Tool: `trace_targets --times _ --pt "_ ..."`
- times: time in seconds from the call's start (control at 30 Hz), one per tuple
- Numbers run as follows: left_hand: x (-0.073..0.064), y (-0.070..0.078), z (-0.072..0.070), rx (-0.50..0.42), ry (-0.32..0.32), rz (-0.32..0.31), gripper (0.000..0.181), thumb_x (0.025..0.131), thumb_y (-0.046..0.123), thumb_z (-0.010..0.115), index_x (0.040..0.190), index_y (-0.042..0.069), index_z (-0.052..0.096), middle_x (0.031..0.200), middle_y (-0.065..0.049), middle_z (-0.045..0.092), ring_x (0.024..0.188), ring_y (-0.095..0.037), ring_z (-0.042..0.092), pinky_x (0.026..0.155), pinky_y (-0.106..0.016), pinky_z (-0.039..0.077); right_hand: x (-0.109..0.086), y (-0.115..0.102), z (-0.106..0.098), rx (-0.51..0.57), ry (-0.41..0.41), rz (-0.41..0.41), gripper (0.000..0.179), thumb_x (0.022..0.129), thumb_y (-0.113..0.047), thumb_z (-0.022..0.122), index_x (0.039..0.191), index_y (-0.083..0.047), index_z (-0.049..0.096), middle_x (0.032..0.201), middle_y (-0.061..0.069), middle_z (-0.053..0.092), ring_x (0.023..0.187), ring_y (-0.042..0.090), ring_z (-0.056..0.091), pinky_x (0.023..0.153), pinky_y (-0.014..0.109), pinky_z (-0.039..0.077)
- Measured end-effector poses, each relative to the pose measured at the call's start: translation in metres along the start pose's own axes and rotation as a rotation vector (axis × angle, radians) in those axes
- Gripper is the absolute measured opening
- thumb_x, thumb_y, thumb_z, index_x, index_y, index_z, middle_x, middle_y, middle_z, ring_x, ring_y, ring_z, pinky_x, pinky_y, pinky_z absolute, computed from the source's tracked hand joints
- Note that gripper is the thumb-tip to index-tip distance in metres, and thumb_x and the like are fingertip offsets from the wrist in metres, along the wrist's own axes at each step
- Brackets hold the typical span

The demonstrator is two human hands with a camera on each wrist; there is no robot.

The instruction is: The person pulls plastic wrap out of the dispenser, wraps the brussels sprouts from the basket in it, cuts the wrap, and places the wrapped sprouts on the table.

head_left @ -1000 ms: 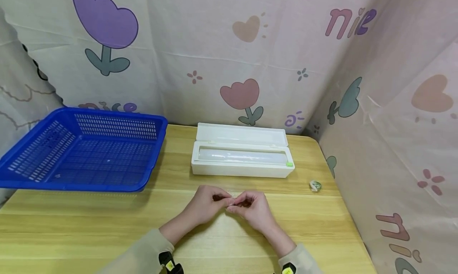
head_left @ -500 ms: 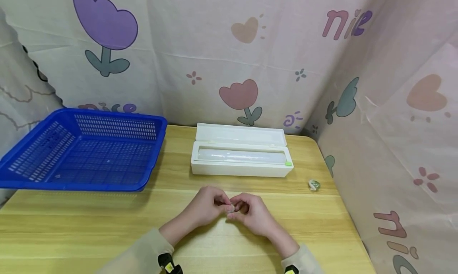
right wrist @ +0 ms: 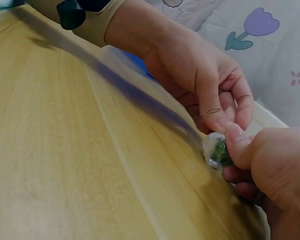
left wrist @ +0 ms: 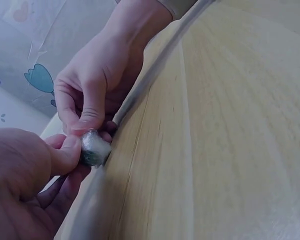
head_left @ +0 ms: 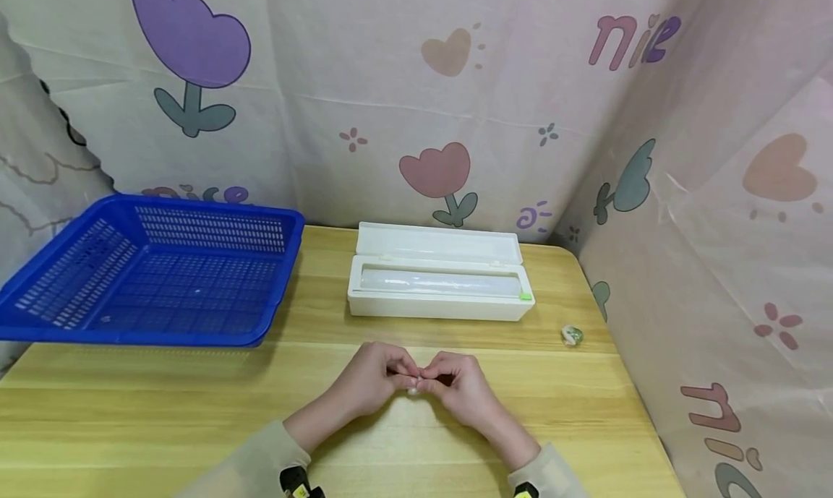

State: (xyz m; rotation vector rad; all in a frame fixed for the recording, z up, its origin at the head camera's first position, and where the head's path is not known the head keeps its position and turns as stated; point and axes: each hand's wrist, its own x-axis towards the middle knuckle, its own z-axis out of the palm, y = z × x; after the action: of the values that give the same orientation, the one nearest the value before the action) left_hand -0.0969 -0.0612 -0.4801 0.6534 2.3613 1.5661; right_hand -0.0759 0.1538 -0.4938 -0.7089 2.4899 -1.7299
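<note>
My left hand [head_left: 372,381] and right hand [head_left: 463,391] meet over the table just in front of the white box. Between their fingertips they pinch a small green-and-white lump wrapped in clear film [right wrist: 216,150]. In the left wrist view the shiny wrapped lump [left wrist: 95,149] shows beneath both thumbs, and the fingers cover part of it. Its pale end peeks out below the thumbs in the head view. A similar small green-and-white wrapped lump [head_left: 572,335] lies on the table to the right.
Behind the hands stands a long white cling film dispenser [head_left: 442,308], its lid raised, with a roll inside and a green slider at the right end. A blue plastic basket [head_left: 189,337] sits at the left. Printed cloth [head_left: 325,64] hangs behind and to the right of the wooden table [head_left: 163,418].
Both hands stay together and their fingertips shift slightly around the wrapped lump. It now shows below the thumbs rather than between them.
</note>
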Motion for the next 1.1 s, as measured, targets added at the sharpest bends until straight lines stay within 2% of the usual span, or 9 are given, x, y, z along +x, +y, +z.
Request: trace_targets --times 0.17,0.27,0.4,0.47,0.57,0.67,0.83,0.93,1.1 --pt "-0.001 -0.001 -0.004 0.014 -0.032 -0.026 0.016 0.084 0.009 0.090 0.095 0.013 0.079 0.085 0.010 0.075 0.080 -0.010 0.071 0.077 -0.031 0.059 -0.003 -0.004 0.003 -0.006 -0.012 -0.044 0.011 0.084 0.002 0.086 0.091 -0.006 0.083 0.089 0.001 0.074 0.082 0.016 0.071 0.072 0.030 0.061" --pt "-0.002 -0.002 -0.006 0.060 -0.092 -0.030 0.022 0.085 0.014 0.090 0.105 0.010 0.082 0.095 0.007 0.077 0.090 -0.011 0.071 0.083 -0.034 0.059 -0.006 -0.005 0.004 -0.004 -0.038 -0.103 0.011 0.083 0.004 0.086 0.092 -0.002 0.082 0.090 0.005 0.073 0.083 0.020 0.074 0.074 0.032 0.063" --pt "-0.003 -0.002 -0.007 0.118 -0.178 0.009 0.020 0.088 0.015 0.087 0.108 0.012 0.084 0.102 0.009 0.079 0.097 -0.007 0.071 0.086 -0.032 0.058 -0.009 -0.004 0.003 -0.011 -0.070 -0.173 0.012 0.082 0.005 0.087 0.091 0.000 0.082 0.090 0.006 0.071 0.084 0.021 0.075 0.074 0.032 0.063" --pt "-0.003 -0.002 -0.006 0.136 -0.189 0.024 0.018 0.089 0.013 0.086 0.106 0.013 0.085 0.099 0.010 0.079 0.094 -0.004 0.071 0.083 -0.029 0.058 -0.009 -0.002 0.001 -0.035 -0.080 -0.179 0.013 0.081 0.002 0.088 0.091 -0.004 0.082 0.090 0.003 0.071 0.083 0.017 0.073 0.073 0.031 0.062" --pt "-0.005 -0.001 -0.004 0.160 -0.153 0.053 0.017 0.088 0.013 0.087 0.105 0.014 0.085 0.098 0.010 0.079 0.092 -0.003 0.070 0.082 -0.027 0.058 -0.009 -0.001 -0.004 -0.057 -0.085 -0.139 0.016 0.083 -0.007 0.090 0.095 -0.008 0.078 0.091 -0.001 0.071 0.081 0.013 0.069 0.069 0.030 0.061" --pt "-0.003 -0.002 -0.001 0.161 -0.072 0.094 0.019 0.087 0.013 0.087 0.106 0.015 0.085 0.102 0.009 0.079 0.095 -0.006 0.072 0.084 -0.028 0.058 -0.008 0.000 -0.010 -0.067 -0.090 -0.069 0.019 0.090 -0.010 0.085 0.107 -0.010 0.075 0.095 0.002 0.073 0.080 0.015 0.068 0.068 0.031 0.060" --pt "0.009 -0.006 0.006 0.190 0.052 0.214 0.021 0.086 0.008 0.086 0.106 0.009 0.084 0.109 0.000 0.079 0.103 -0.017 0.075 0.090 -0.030 0.058 -0.002 0.002 -0.015 -0.156 -0.038 0.008 0.017 0.099 -0.009 0.075 0.116 -0.008 0.076 0.101 0.000 0.076 0.087 0.014 0.070 0.075 0.030 0.060" --pt "0.013 -0.009 0.009 0.211 0.073 0.260 0.017 0.086 0.006 0.086 0.103 0.006 0.083 0.108 -0.005 0.079 0.104 -0.020 0.075 0.091 -0.030 0.058 0.003 0.003 -0.013 -0.193 0.007 0.052 0.015 0.098 -0.008 0.076 0.113 -0.004 0.077 0.099 -0.002 0.076 0.086 0.013 0.070 0.074 0.029 0.060" --pt "0.015 -0.010 0.009 0.209 0.066 0.252 0.014 0.087 0.003 0.084 0.101 0.005 0.084 0.109 -0.007 0.079 0.104 -0.022 0.075 0.092 -0.029 0.058 0.007 0.004 -0.009 -0.192 0.055 0.103 0.019 0.094 -0.004 0.080 0.112 0.000 0.076 0.096 0.003 0.076 0.080 0.012 0.067 0.068 0.028 0.058"
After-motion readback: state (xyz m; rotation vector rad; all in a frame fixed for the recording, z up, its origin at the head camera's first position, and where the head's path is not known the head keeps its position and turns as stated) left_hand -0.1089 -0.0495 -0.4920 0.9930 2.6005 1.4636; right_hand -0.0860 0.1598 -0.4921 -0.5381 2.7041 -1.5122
